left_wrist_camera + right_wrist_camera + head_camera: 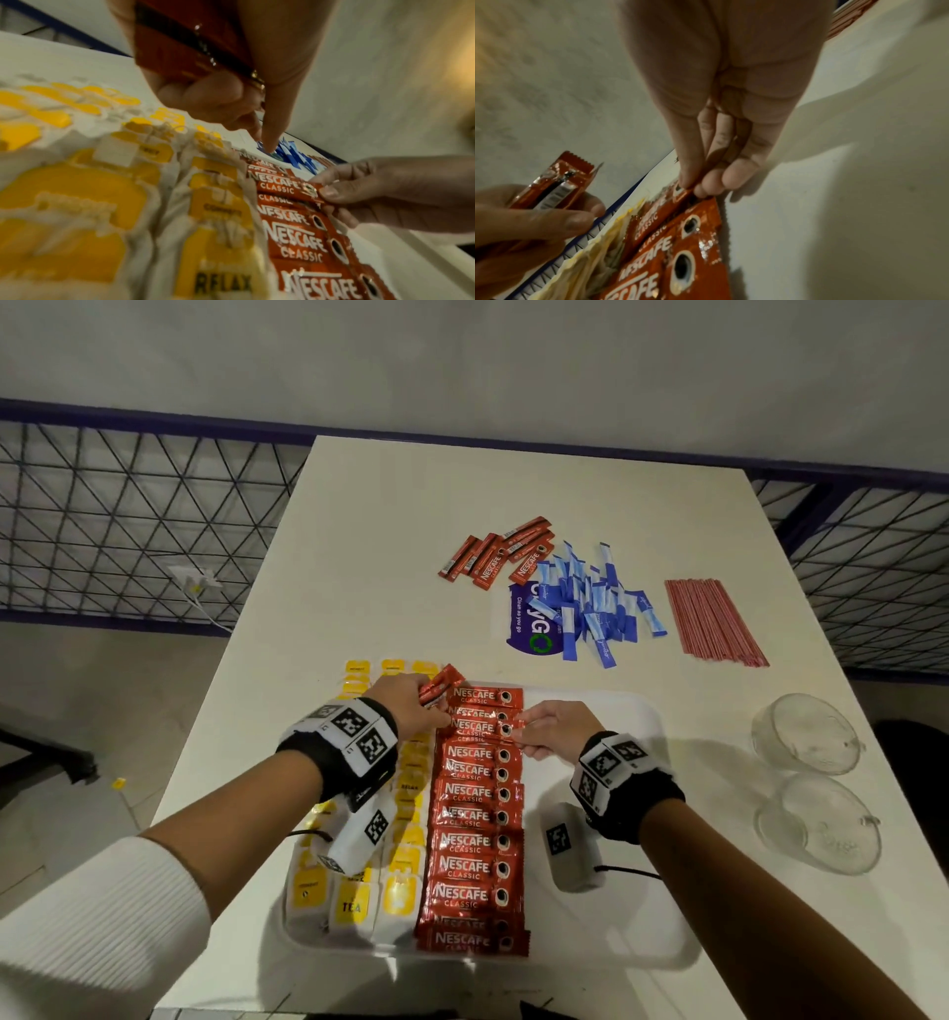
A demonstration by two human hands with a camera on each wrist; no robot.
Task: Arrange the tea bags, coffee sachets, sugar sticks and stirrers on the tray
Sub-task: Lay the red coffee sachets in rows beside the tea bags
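Here the right hand (552, 729) pinches the right end of one sachet (480, 727) near the top of the red column on the tray (611, 952), thumb above and fingertips under the edge, likely to square it with its neighbours so the overlapping row stays even. The left hand (411, 701), just left of that column, grips a small bundle of spare sachets (440, 686), presumably kept ready so each can be fed over without reaching back to the pile. Tea bags (405, 819) already fill the tray's left part in yellow columns, which leaves the bare right part, by my guess, for what remains. In the upper centre of the head view, loose sachets (500, 552), blue sugar sticks (598, 603) and red stirrers (714, 621) lie on the table (390, 546), well apart from the tray, so the task looks roughly half done.
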